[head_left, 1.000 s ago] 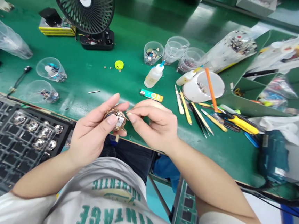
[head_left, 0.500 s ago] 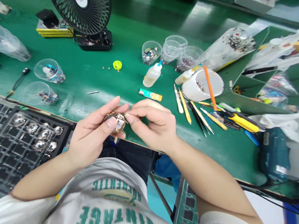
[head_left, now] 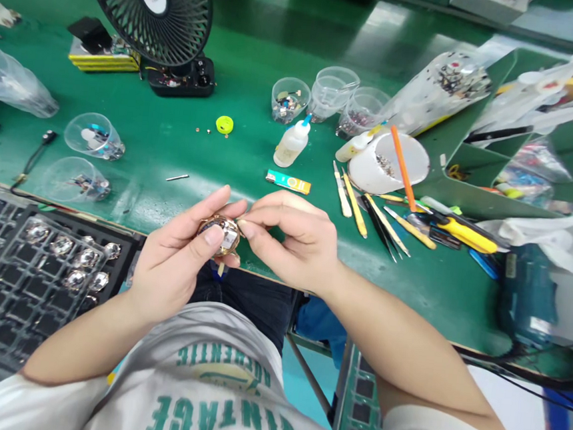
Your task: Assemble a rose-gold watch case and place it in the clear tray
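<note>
In front of my body, above the bench's front edge, my left hand (head_left: 177, 252) holds a round, gold-rimmed watch case (head_left: 229, 237) with its inside facing up. The left thumb presses on its face, and the fingers curl around the rim. A pale rectangular part shows inside the case. My right hand (head_left: 292, 239) is closed in a pinch, thumb against forefinger, at the right side of the rim. Whatever those fingertips grip is too small to make out.
Trays of watch cases (head_left: 60, 244) lie at the left. Beyond my hands stand a glue bottle (head_left: 291, 143), clear cups (head_left: 290, 101) and a fan (head_left: 157, 3). Tweezers (head_left: 380, 224) and knives lie right, near a white tub (head_left: 389, 167). A metal pin (head_left: 177, 177) rests on the green bench.
</note>
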Motion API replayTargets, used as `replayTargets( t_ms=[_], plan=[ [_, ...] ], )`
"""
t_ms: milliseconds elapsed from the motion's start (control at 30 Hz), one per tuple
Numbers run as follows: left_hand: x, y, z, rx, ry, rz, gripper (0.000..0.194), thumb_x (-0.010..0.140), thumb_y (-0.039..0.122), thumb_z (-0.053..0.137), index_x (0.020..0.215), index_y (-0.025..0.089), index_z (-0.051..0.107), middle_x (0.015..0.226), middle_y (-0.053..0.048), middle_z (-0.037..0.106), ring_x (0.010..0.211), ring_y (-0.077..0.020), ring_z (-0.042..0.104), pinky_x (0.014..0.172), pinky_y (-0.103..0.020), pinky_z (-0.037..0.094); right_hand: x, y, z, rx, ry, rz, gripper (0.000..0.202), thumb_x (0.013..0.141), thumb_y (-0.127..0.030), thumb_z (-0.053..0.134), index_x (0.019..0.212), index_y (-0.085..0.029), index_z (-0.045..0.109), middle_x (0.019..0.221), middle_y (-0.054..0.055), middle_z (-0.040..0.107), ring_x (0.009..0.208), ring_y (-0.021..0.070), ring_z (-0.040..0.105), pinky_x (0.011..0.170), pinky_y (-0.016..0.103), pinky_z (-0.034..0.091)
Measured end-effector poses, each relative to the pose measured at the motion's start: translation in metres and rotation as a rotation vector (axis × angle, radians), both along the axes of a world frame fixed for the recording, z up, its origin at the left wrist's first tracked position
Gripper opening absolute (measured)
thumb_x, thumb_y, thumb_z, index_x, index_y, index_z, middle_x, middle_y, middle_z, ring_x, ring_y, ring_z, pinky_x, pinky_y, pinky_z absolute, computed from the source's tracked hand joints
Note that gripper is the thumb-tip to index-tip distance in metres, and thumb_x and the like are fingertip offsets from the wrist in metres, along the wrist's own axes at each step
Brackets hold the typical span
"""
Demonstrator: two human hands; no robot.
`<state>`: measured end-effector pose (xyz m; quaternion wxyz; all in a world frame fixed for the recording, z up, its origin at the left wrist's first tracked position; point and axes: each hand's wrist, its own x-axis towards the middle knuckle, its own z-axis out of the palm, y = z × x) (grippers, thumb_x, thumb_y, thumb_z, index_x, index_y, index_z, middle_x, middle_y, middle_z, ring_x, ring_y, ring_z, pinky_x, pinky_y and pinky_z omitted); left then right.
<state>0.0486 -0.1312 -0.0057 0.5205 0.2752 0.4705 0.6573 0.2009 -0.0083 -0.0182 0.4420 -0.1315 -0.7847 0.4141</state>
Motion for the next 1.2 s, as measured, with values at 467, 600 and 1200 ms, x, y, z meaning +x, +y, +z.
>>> replayTargets(
  t_ms=[467, 600, 1200],
  plan=[
    [0.001, -0.001, -0.001, -0.001, 0.014, 0.0, 0.035, 0.1, 0.032, 0.078, 0.134, 0.038, 0.078, 0.134, -0.005, 0.081, 0.091, -0.0137, 0.08, 0.071, -0.02, 0.069, 0.002, 0.001, 0.001, 0.005, -0.012, 0.007, 0.004, 0.096, -0.013, 0.079, 0.098, -0.016, 0.081, 0.091, 0.005, 0.079, 0.084, 0.0137, 0.076, 0.079, 0.025, 0.063],
    [0.001, -0.002, -0.002, 0.015, 0.025, -0.01, 0.035, 0.1, 0.034, 0.078, 0.134, 0.039, 0.078, 0.135, -0.005, 0.081, 0.087, -0.0137, 0.08, 0.071, -0.022, 0.069, 0.003, 0.001, 0.002, 0.011, 0.007, 0.003, 0.003, 0.096, -0.012, 0.079, 0.097, -0.015, 0.08, 0.091, 0.006, 0.078, 0.083, 0.0131, 0.075, 0.077, 0.023, 0.062],
    [0.0, -0.004, -0.014, 0.091, -0.001, -0.037, 0.038, 0.098, 0.032, 0.08, 0.135, 0.042, 0.077, 0.138, -0.003, 0.079, 0.106, -0.0183, 0.082, 0.084, -0.024, 0.071, 0.007, -0.001, 0.008, 0.026, 0.042, 0.027, 0.005, 0.099, -0.014, 0.076, 0.1, -0.017, 0.08, 0.09, 0.004, 0.079, 0.075, 0.0112, 0.076, 0.073, 0.023, 0.064]
  ],
)
